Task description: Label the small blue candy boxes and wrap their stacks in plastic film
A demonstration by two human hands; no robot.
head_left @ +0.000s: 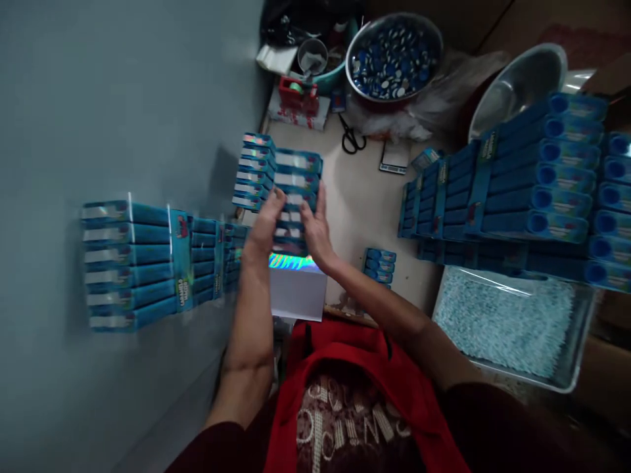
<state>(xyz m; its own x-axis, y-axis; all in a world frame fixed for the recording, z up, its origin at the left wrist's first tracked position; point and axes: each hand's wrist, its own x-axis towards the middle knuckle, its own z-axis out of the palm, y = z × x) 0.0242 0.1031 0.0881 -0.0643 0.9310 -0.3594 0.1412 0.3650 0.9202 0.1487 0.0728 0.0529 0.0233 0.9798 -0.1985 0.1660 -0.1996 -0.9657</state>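
Between my two hands is a row of small blue candy boxes (296,179), stacked side by side with white strips on their ends. My left hand (267,222) presses on its left side, thumb on top, and my right hand (318,230) grips its right side with the thumb over the boxes. A second row of blue boxes (254,172) stands just left of it, against the wall. Below the hands is a white carton (298,295) with a shiny rainbow-coloured edge. The undersides of the held boxes are hidden.
Tall stacks of banded blue boxes stand at left (150,263) and right (517,174). A few boxes (379,264) lie on the table (352,197). Behind are scissors (351,139), a red tape dispenser (298,96) and a metal bowl (349,66) of blue-and-white pieces. A tray (574,368) holds pale-blue bits.
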